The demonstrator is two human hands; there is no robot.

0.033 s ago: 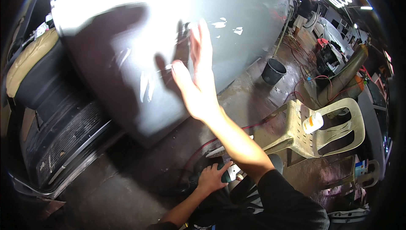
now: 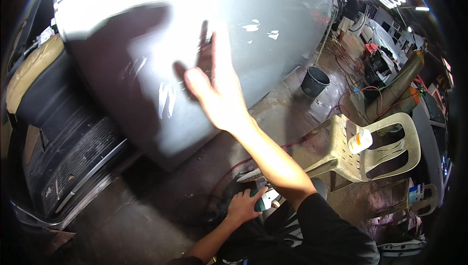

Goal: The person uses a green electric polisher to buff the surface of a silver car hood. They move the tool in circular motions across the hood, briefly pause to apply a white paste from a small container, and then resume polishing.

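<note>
A grey car door panel (image 2: pixel 278 55) stands before me in bright glare, with several pale filler-like patches (image 2: pixel 167 100) on it. My right hand (image 2: pixel 222 89) is open against the panel, thumb apart and fingers stretched upward. Whether the fingertips touch the surface cannot be told; their shadow falls close by. Low down near my lap, my left hand (image 2: pixel 242 208) is wrapped round a dark green and white object (image 2: pixel 264 200), partly hidden by hand and arm, so its kind is unclear.
To the left are the car's sill (image 2: pixel 83 177) and a tan-and-black seat (image 2: pixel 36 65). A black bucket (image 2: pixel 315 82) stands on the floor. On the right, a cream plastic chair (image 2: pixel 336 143) holds a white tub (image 2: pixel 360 141). Hoses (image 2: pixel 343 109) and a person (image 2: pixel 348 11) are farther back.
My right hand has shifted slightly left across the panel, its thumb moving toward the pale patch. The left hand keeps its hold on the green and white object.
</note>
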